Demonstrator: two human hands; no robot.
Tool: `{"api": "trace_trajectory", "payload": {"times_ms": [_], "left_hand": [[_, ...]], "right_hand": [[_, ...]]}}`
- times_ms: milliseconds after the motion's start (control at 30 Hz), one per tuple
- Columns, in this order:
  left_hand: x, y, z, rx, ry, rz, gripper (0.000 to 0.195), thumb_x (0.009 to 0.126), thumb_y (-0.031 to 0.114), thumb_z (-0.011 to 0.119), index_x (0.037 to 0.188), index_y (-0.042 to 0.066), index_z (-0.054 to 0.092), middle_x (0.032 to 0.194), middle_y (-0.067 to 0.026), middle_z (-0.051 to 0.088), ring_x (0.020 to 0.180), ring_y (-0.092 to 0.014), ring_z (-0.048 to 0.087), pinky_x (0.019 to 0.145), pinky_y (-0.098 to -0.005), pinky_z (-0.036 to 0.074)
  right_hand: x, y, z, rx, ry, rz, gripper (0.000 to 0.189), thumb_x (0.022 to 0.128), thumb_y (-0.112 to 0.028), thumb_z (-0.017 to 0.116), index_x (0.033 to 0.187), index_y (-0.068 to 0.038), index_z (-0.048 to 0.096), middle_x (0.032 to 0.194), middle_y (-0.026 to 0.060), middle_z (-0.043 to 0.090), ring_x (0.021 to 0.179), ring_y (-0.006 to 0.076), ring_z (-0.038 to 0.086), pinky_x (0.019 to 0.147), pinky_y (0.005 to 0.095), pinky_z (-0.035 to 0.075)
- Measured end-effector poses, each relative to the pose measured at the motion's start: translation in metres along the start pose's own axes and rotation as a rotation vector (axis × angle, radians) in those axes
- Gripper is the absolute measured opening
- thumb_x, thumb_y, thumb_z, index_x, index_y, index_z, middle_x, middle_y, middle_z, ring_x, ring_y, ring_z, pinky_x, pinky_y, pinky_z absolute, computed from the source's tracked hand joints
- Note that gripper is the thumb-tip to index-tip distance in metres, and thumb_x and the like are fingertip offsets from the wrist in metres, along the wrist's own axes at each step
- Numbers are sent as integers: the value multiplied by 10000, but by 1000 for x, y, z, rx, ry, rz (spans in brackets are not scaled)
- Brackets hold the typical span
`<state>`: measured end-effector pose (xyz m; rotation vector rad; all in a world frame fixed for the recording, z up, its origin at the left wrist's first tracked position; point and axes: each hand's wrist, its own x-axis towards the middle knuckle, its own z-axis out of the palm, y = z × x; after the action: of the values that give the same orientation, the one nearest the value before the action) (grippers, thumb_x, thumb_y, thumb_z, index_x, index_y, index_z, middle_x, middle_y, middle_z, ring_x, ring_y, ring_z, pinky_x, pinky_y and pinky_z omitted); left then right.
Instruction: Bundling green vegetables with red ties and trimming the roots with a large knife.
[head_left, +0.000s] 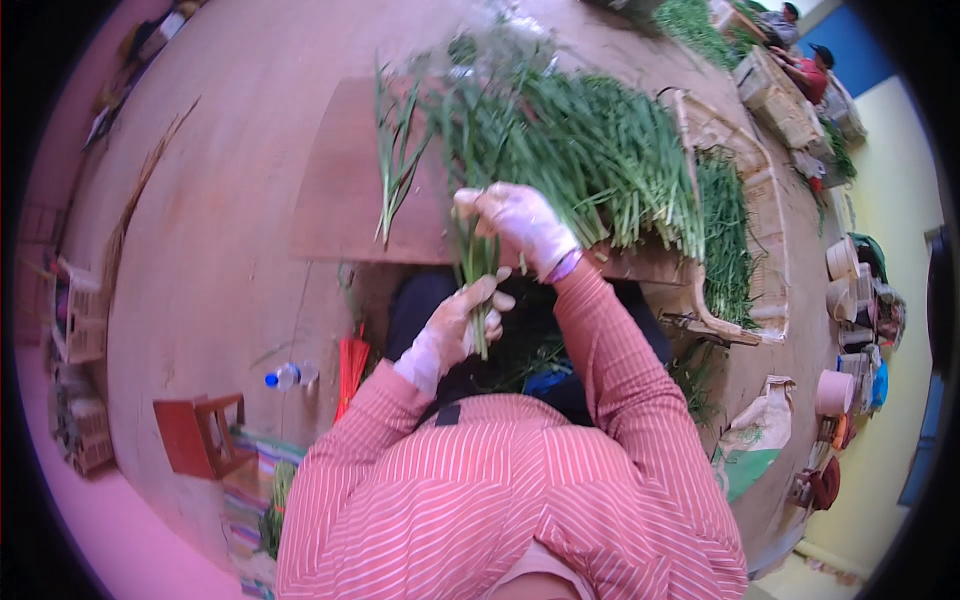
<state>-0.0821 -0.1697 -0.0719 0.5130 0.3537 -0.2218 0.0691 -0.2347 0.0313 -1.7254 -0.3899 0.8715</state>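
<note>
Both hands wear pale thin gloves. My left hand (461, 319) grips the lower stems of a small bunch of long green leafy stalks (480, 262), with the cut ends poking out below. Higher up on the same bunch, my right hand (521, 221) has its fingers closed around the leaves. A large heap of similar green stalks (600, 150) covers the right part of a low wooden table (337, 187), its pale stem ends towards me. A few loose stalks (390, 180) lie apart on the table's left part. The far end of the heap is blurred.
At the right stands a plastic crate (765, 225) with more stalks. Red ties (351, 371), a water bottle (292, 376) and a small wooden stool (195, 435) are on the floor at the left. A sack (757, 427) lies right. Two people work by crates at the far right.
</note>
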Motion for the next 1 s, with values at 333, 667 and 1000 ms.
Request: {"api": "trace_trajectory", "payload": {"times_ms": [333, 667, 1000], "left_hand": [[-8, -2, 5, -84, 6, 18, 451, 959, 275, 506, 1348, 51, 470, 924, -94, 659, 550, -154, 477, 530, -318, 398], [37, 6, -4, -106, 30, 26, 280, 926, 161, 495, 1176, 41, 535, 1112, -102, 631, 952, -319, 628, 740, -456, 537], [25, 14, 71, 145, -41, 5, 339, 912, 155, 588, 1227, 43, 529, 883, -38, 601, 566, -124, 442, 536, -277, 392]], "right_hand": [[-33, 4, -6, 58, 31, -149, 197, 895, -260, 663, 860, -68, 687, 809, -3, 664, 594, 59, 548, 483, 227, 461], [-86, 24, -2, -472, 560, -950, 307, 869, -358, 622, 701, -102, 629, 668, 85, 572, 642, 289, 594, 547, 409, 461], [-111, 49, -49, 908, 207, -519, 127, 914, -163, 623, 902, -37, 631, 836, 5, 641, 671, 119, 598, 546, 287, 508]]}}
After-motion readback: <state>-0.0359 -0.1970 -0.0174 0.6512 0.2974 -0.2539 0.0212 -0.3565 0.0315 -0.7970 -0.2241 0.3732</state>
